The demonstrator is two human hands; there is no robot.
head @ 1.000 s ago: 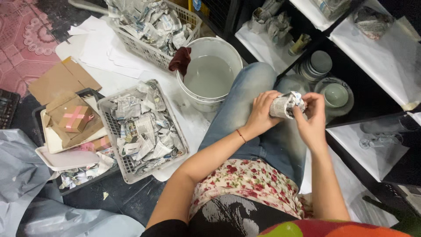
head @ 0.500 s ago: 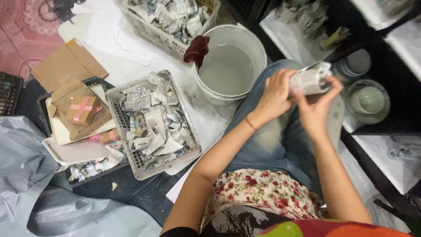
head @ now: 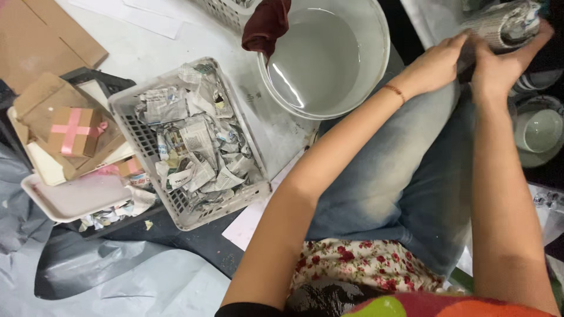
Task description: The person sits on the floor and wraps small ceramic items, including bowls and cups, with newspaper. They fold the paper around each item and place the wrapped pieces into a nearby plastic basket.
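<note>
Both my hands are stretched out past my knee to the upper right and grip a newspaper-wrapped bundle [head: 506, 24]. My left hand [head: 437, 61] holds its near left end; a thin red bracelet sits on that wrist. My right hand [head: 499, 64] cups it from below and the right. The bundle is roughly cylindrical and hangs over the dark shelf area, partly cut off by the top edge. What is inside the paper is hidden.
A white bucket [head: 376, 70] of cloudy water with a maroon cloth [head: 267, 23] on its rim stands left of my hands. A grey basket [head: 126, 105] of crumpled newspaper lies further left. A brown box with pink ribbon [head: 73, 130] rests on trays. Pale bowls [head: 537, 132] sit at right.
Both hands carried the wrapped bundle up and to the right, away from my lap toward the shelf. The view tilted, so the bucket and basket shifted in frame.
</note>
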